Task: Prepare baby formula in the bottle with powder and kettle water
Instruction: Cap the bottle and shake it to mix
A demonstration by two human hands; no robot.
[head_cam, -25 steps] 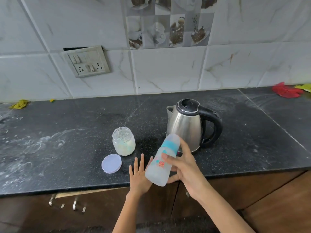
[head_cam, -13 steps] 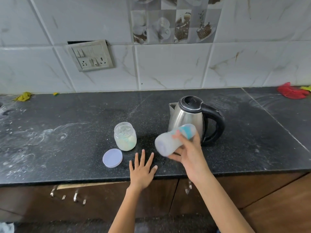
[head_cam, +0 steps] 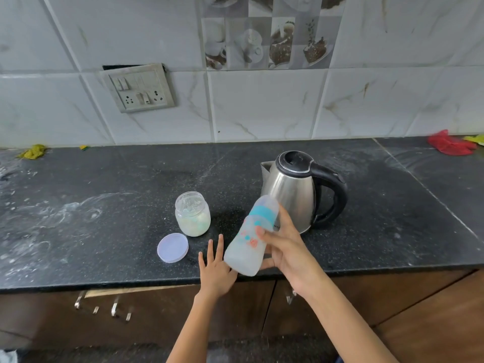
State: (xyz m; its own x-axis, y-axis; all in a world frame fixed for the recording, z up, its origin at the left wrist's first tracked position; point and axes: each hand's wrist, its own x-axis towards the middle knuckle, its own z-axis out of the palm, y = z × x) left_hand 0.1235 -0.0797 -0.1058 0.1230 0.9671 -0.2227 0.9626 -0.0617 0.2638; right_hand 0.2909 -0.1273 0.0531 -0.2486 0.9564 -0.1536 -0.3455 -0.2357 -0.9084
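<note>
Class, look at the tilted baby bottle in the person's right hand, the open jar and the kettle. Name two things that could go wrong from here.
1. The bottle is tilted and held only by the right hand; the left hand lies flat on the counter. If the grip slips, it might fall past the counter's edge.
2. The jar of powder stands open, its lid beside it, close to the moving bottle. A knock might spill powder.
</note>
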